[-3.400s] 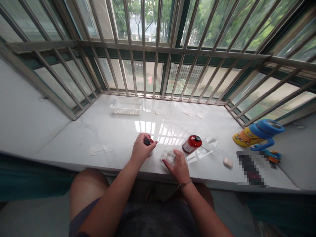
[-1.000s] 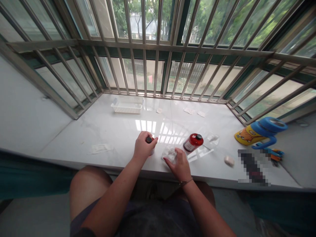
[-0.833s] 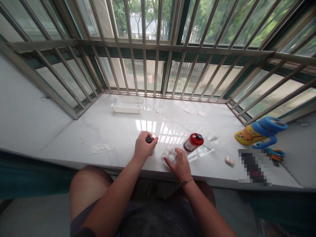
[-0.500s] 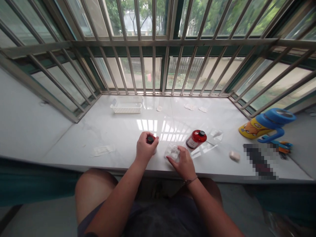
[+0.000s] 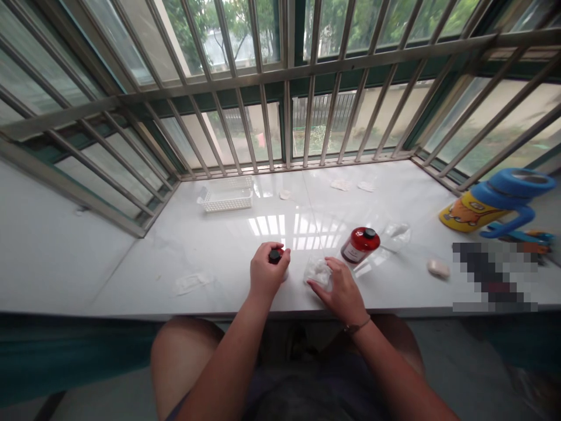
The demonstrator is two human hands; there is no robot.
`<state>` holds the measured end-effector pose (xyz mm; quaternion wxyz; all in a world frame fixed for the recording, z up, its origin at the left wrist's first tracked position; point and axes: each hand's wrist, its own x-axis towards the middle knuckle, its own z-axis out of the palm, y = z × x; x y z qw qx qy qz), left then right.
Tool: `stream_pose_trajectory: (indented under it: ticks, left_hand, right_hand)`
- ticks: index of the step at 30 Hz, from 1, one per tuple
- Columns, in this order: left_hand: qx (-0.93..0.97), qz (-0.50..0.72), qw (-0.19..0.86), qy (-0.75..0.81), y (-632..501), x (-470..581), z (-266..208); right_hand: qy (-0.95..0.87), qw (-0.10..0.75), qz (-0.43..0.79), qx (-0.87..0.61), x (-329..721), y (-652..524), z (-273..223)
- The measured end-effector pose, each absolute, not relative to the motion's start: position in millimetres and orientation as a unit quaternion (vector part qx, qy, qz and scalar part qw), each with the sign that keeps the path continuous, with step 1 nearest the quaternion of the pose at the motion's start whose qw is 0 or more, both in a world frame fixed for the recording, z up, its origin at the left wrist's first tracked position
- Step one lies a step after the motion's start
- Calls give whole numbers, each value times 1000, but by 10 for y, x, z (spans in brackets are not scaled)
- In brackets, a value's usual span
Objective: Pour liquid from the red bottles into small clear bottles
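Observation:
My left hand (image 5: 268, 270) is wrapped round a small red bottle with a black cap (image 5: 275, 256), which stands near the front of the counter; the fingers hide most of its body. A crumpled clear plastic bag (image 5: 316, 272) with whitish contents lies to the right of that bottle. Curved round the bag's right side, my right hand (image 5: 342, 287) grips it with thumb and fingers on its edges. Just beyond the right hand stands a second red bottle (image 5: 361, 245), capped in black and with a pale label.
The white counter (image 5: 228, 240) runs back to the barred window. A white basket (image 5: 225, 202) and white scraps (image 5: 340, 185) lie at the back. To the right are clear wrapping (image 5: 398, 233), a pale oval object (image 5: 438, 269) and a blue-yellow flask (image 5: 477, 207). A white strip (image 5: 191, 283) lies left.
The camera has tilted and turned slightly, so the whole scene sits differently in view. Both hands keep their holds on the bottle and the bag, with little visible movement.

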<state>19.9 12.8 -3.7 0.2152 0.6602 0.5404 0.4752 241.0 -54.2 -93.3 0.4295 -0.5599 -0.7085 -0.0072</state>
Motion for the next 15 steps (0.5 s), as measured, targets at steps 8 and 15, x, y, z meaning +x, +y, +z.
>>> stream_pose_trajectory:
  ticks: [8, 15]
  left_hand:
    - [659, 500, 200, 526, 246, 327, -73]
    - [656, 494, 195, 537, 428, 444, -47]
  right_hand:
    - [-675, 420, -37, -606, 2427, -517, -976]
    - [-693, 401, -14, -600, 2426, -508, -996]
